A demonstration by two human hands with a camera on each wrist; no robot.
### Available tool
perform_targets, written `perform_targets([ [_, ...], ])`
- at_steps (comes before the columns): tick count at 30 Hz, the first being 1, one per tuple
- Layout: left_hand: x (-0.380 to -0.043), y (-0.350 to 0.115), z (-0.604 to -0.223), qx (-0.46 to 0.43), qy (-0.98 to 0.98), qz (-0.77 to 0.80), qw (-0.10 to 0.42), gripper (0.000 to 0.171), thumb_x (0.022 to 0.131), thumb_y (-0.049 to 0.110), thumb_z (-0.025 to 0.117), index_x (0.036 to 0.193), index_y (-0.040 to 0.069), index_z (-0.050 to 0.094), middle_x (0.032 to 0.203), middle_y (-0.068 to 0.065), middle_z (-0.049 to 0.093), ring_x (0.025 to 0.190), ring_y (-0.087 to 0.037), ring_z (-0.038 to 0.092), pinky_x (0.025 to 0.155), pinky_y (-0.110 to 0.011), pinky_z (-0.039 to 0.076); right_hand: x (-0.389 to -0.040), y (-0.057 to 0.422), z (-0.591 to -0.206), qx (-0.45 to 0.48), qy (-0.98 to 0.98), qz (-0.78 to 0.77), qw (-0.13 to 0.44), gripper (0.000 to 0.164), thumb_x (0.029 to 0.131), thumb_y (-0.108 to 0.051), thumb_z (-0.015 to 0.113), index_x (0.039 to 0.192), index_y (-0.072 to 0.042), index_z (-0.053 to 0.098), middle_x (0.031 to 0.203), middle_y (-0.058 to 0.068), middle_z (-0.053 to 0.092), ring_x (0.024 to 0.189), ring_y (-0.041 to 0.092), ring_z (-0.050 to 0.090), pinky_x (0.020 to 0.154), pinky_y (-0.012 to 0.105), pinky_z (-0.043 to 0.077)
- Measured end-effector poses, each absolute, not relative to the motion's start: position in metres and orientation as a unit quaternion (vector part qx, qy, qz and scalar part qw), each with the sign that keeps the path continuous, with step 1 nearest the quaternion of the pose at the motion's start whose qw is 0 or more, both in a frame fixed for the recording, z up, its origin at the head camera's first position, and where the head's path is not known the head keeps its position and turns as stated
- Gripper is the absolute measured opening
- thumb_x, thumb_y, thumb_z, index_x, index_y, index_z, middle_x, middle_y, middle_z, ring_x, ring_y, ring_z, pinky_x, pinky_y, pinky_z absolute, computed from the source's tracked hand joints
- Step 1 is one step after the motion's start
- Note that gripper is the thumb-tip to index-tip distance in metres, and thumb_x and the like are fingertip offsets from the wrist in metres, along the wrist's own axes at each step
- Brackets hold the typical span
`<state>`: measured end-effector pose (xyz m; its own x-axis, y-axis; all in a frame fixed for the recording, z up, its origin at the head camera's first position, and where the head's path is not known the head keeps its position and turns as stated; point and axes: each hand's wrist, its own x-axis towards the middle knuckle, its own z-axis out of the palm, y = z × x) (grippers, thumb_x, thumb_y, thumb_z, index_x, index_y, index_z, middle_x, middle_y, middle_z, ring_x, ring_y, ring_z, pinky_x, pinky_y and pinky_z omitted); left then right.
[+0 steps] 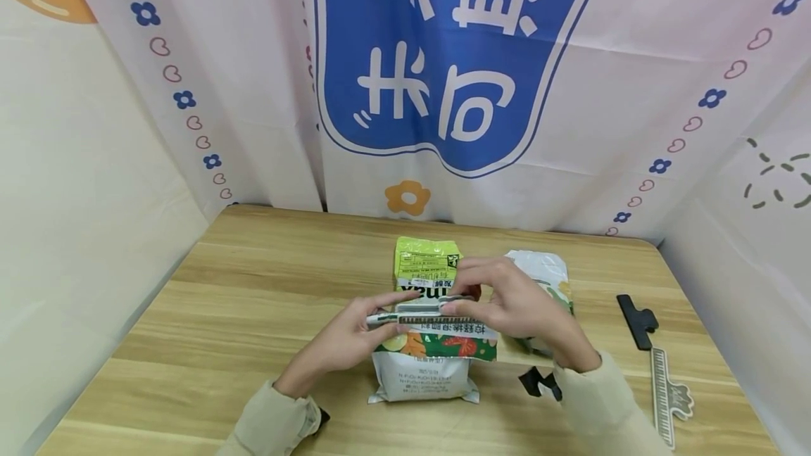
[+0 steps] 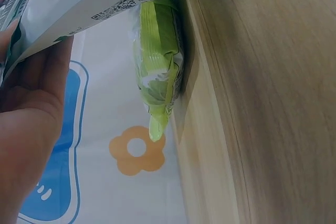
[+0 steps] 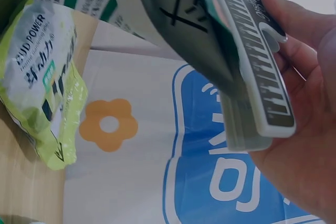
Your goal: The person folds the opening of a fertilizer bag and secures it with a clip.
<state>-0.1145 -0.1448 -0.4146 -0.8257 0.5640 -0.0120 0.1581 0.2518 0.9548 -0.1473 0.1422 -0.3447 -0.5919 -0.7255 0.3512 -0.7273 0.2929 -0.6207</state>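
Looks mostly done: both hands, left hand and right hand, pinch the sealing clip across the snack bag; closing it fully seems left.

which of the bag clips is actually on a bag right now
The grey piano-key clip across the top of the front bag, gripped by both hands. The black clip and the other piano-key clip lie loose on the table.
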Motion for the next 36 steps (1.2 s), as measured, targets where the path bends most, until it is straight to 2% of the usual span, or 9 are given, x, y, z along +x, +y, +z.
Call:
perform_targets([
  [5,-0.115,-0.145,-0.414,0.228,0.767,0.572,0.18,0.061,0.105,0.006,0.06,0.162,0.016,0.041,0.128,-0.016,0.071,0.059,-0.003,0.053,0.053,-0.015,0.045,-0.149,0.136,-0.351,0.459,-0.795,0.397,0.009,0.01,0.095,-0.018,0.079,0.087,-0.023,0.076,0.077,-0.009,0.059,0.069,0.001,0.048,0.062,0.022,0.044],
  [8,-0.114,-0.144,-0.414,0.223,0.771,0.57,0.174,0.065,0.103,0.003,0.061,0.163,0.018,0.039,0.128,-0.015,0.07,0.058,-0.002,0.053,0.052,-0.015,0.044,-0.149,0.134,-0.354,0.454,-0.794,0.405,0.011,0.01,0.095,-0.018,0.08,0.087,-0.023,0.076,0.076,-0.009,0.059,0.069,0.001,0.048,0.063,0.022,0.044],
  [11,-0.114,-0.143,-0.415,0.221,0.773,0.57,0.167,0.068,0.102,0.002,0.063,0.163,0.022,0.039,0.128,-0.013,0.071,0.052,-0.002,0.048,0.048,-0.014,0.04,-0.149,0.132,-0.356,0.442,-0.798,0.409,0.006,0.009,0.094,-0.019,0.08,0.088,-0.025,0.077,0.077,-0.01,0.06,0.071,0.003,0.051,0.066,0.023,0.046],
  [19,-0.113,-0.142,-0.416,0.21,0.767,0.584,0.16,0.072,0.099,-0.001,0.067,0.161,0.025,0.04,0.109,-0.013,0.078,0.054,-0.003,0.051,0.047,-0.014,0.041,-0.15,0.129,-0.361,0.431,-0.801,0.415,-0.003,0.009,0.095,-0.022,0.08,0.088,-0.026,0.076,0.081,-0.011,0.065,0.075,0.004,0.056,0.069,0.03,0.053],
  [24,-0.114,-0.14,-0.417,0.196,0.777,0.58,0.145,0.076,0.096,0.011,0.075,0.16,0.031,0.039,0.106,-0.013,0.079,0.073,-0.013,0.071,0.055,-0.02,0.052,-0.15,0.128,-0.362,0.412,-0.81,0.417,-0.015,0.008,0.094,-0.025,0.081,0.089,-0.026,0.075,0.083,-0.011,0.066,0.075,0.005,0.057,0.068,0.028,0.054],
  [26,-0.114,-0.14,-0.416,0.193,0.777,0.582,0.143,0.076,0.095,0.016,0.078,0.159,0.032,0.04,0.107,-0.015,0.079,0.085,-0.019,0.077,0.063,-0.024,0.059,-0.15,0.129,-0.362,0.401,-0.814,0.419,-0.024,0.007,0.093,-0.025,0.082,0.091,-0.026,0.076,0.085,-0.011,0.068,0.075,0.005,0.058,0.068,0.025,0.054],
  [29,-0.113,-0.141,-0.416,0.195,0.77,0.59,0.145,0.073,0.094,0.018,0.079,0.157,0.027,0.044,0.114,-0.018,0.077,0.092,-0.022,0.078,0.072,-0.028,0.063,-0.15,0.129,-0.363,0.39,-0.816,0.424,-0.036,0.007,0.092,-0.026,0.083,0.095,-0.025,0.077,0.087,-0.011,0.07,0.076,0.006,0.06,0.069,0.024,0.055],
  [32,-0.114,-0.142,-0.417,0.207,0.769,0.587,0.145,0.062,0.094,0.021,0.081,0.15,0.022,0.054,0.127,-0.016,0.073,0.1,-0.019,0.076,0.083,-0.03,0.063,-0.149,0.129,-0.363,0.389,-0.815,0.427,-0.04,0.007,0.092,-0.026,0.083,0.097,-0.024,0.078,0.088,-0.011,0.071,0.078,0.006,0.062,0.071,0.027,0.057],
  [36,-0.116,-0.145,-0.422,0.222,0.77,0.574,0.167,0.045,0.094,0.025,0.082,0.136,0.017,0.068,0.124,-0.009,0.076,0.1,-0.017,0.075,0.085,-0.029,0.061,-0.147,0.128,-0.362,0.391,-0.813,0.429,-0.039,0.007,0.092,-0.026,0.083,0.098,-0.024,0.078,0.089,-0.011,0.072,0.079,0.005,0.062,0.072,0.03,0.058],
])
